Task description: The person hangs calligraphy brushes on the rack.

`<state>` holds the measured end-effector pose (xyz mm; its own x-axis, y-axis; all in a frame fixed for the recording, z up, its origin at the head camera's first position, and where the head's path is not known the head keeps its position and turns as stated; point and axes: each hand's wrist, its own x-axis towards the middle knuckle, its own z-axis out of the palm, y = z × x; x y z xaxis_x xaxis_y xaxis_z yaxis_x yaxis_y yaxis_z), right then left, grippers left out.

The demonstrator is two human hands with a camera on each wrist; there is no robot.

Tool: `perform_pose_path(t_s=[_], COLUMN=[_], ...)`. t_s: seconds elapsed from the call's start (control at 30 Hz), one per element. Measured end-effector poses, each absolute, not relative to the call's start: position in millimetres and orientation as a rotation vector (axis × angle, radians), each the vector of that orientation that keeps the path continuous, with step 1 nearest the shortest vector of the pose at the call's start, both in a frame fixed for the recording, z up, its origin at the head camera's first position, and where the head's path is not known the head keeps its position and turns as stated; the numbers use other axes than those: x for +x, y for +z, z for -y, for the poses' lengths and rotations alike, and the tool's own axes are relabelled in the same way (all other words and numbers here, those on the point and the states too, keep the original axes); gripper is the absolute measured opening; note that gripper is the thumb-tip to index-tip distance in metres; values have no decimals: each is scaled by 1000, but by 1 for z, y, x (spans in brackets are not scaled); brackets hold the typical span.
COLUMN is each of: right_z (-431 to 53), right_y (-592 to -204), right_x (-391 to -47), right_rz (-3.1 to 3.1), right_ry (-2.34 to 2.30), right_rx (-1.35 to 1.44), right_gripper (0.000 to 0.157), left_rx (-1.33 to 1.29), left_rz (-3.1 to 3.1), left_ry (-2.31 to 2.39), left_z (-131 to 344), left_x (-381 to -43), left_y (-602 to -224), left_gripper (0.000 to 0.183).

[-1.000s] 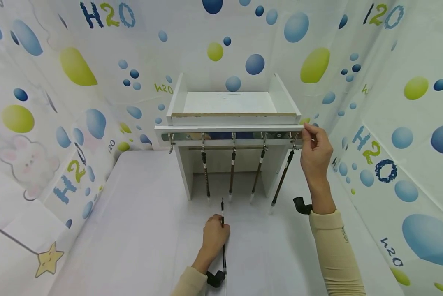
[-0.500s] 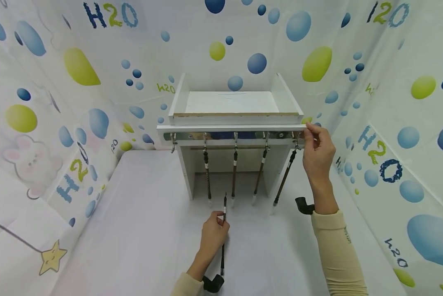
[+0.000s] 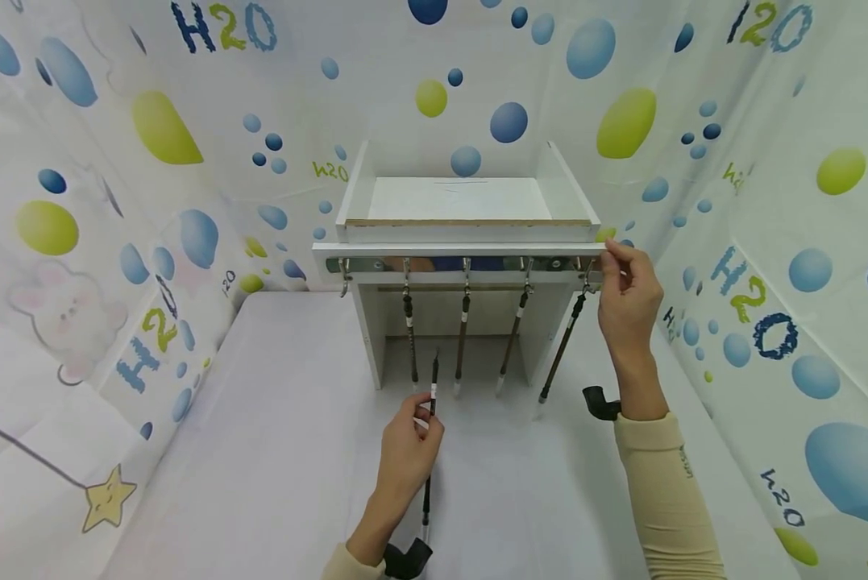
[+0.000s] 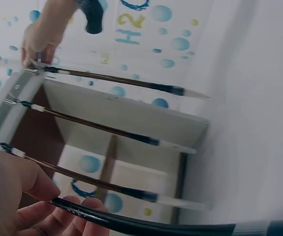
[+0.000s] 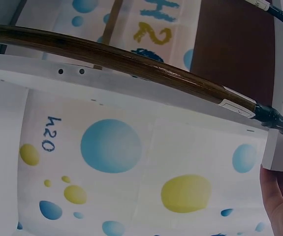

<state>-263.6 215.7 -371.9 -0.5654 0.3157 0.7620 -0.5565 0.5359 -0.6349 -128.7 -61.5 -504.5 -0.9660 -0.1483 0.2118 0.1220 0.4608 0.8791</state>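
A white rack [image 3: 463,201] stands on the table, with a metal hook rail [image 3: 434,264] under its front board. Several brushes hang from the hooks; the leftmost hook [image 3: 344,278] is empty. My left hand [image 3: 422,415] pinches a thin black brush [image 3: 432,379], held nearly upright in front of the hanging ones. In the left wrist view, fingers [image 4: 43,216] curl round the black brush handle [image 4: 146,226]. My right hand [image 3: 609,256] pinches the right end of the front board, beside the rightmost brush [image 3: 562,346]. The right wrist view shows that brown brush handle [image 5: 121,59] close up.
Bubble-patterned sheets [image 3: 114,201] wall in the white table [image 3: 274,419] on the left, back and right. Black wrist mounts [image 3: 599,401] sit at both sleeves. The rack's top shelf holds nothing.
My left hand has moved forward toward the rack and raised the black brush, so its upper end now reaches the hanging brush tips. My right hand has stayed on the rack's end.
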Motion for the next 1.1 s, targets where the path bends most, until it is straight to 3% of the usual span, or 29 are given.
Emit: perform_pose_path(t_s=[0.43, 1.1], right_z=[-218, -217], right_y=[-372, -371], right_x=[-263, -262], right_rz=[1847, 1871], right_ry=[1172, 1156], right_rx=[195, 182], right_gripper=[25, 26], left_rx=[-67, 155], left_rz=[2288, 2180], left_ry=[-1435, -1311], left_z=[85, 126], left_x=[-124, -136], left_y=[-458, -433], left_gripper=[37, 36])
